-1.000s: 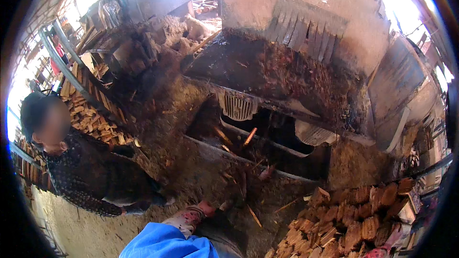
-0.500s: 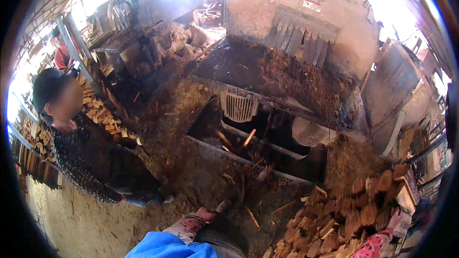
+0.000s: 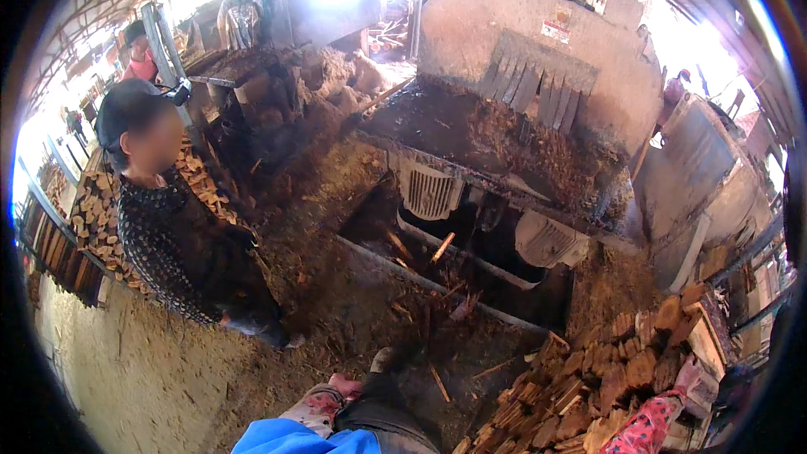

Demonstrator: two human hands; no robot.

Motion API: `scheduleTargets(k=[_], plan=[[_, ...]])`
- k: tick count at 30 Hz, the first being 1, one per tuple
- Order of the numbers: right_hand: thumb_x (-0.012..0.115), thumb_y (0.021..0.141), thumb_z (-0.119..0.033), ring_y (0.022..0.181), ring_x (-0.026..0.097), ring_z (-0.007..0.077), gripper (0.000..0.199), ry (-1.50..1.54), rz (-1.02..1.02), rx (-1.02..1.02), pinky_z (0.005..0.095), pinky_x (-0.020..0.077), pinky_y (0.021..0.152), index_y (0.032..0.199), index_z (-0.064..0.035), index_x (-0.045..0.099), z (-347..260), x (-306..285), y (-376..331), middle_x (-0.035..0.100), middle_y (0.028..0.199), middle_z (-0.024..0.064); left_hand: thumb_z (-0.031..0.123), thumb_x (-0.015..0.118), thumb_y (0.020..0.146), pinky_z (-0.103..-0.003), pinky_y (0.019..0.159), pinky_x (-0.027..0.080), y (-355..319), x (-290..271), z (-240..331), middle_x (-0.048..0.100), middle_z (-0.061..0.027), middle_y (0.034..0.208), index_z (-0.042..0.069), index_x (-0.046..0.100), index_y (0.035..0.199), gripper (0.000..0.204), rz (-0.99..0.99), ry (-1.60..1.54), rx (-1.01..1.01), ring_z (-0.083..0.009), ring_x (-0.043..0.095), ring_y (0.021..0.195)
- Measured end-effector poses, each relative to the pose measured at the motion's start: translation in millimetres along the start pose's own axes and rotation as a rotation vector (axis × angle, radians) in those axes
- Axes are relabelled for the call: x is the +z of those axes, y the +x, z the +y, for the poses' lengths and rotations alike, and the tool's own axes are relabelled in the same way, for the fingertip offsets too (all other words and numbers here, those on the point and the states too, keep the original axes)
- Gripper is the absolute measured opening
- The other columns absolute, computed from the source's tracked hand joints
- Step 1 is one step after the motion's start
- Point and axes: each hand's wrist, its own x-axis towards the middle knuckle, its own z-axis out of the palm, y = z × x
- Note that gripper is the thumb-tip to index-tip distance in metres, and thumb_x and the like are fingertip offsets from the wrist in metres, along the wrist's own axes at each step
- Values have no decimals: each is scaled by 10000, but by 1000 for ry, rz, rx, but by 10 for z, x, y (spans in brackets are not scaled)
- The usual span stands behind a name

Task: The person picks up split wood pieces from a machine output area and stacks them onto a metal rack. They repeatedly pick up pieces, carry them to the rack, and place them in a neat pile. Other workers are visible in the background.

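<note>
My left hand [image 3: 345,386], below a patterned sleeve, rests against my dark trouser leg [image 3: 374,403]; its fingers are too small and blurred to read. Out to the right, my right hand [image 3: 688,375] in a red spotted sleeve [image 3: 646,425] reaches to the edge of a stack of short wooden slats [image 3: 615,374]. Its fingers look stretched out against a pale wood block [image 3: 706,345], with nothing visibly gripped. Ahead of me stands a large pale machine [image 3: 538,59] with a strip curtain and a dark, dirt-covered bed [image 3: 471,130].
A co-worker [image 3: 181,235] in a dark cap and dotted shirt stands at the left. Another person [image 3: 141,59] shows behind, and one [image 3: 674,88] at the far right. Under the bed lies an open pit [image 3: 496,235] with wood pieces. Piled wood [image 3: 94,223] lines the left side.
The view has shifted, so the machine sits slightly lower and to the right. The co-worker at the left appears more upright. Both my hands stay in about the same places.
</note>
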Motion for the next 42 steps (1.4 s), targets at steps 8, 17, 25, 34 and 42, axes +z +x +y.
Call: scheduleTargets(k=[8,17,25,34,42], plan=[[383,895,-489,1211,380,317,578,9,16,-87,452,263,1026,1228,-32,499,-141,-228,-256,473,1270,143,223,654,718,-254,432,453,437,124,-630,616,-82,561,-11,642,621,253,-107,-198,78,-143,610,529],[382,904,-383,1072,494,376,491,133,153,-296,413,366,934,1128,13,565,26,19,-163,545,1146,228,167,633,682,-277,440,451,351,12,-905,611,-74,587,-7,630,628,183,-53,-341,-58,-140,593,512],[446,895,-336,1088,461,368,452,130,197,-228,402,348,955,1141,29,547,345,96,-153,526,1143,239,177,622,693,-287,492,496,-406,-517,-316,637,-86,624,-3,642,657,185,10,-207,-179,-157,621,559],[568,846,-223,1135,430,346,388,188,321,-413,411,342,969,1139,29,528,-171,-112,-1358,480,1206,199,138,646,702,-302,509,526,200,-578,-1256,647,-114,649,-32,659,718,171,-30,-144,185,-176,634,586],[586,821,-132,918,543,292,223,557,172,-603,374,437,816,983,19,562,-796,367,-3292,568,992,162,129,655,708,-286,483,521,26,-925,-1358,654,-107,660,-34,659,713,163,-14,-122,51,-169,622,531]])
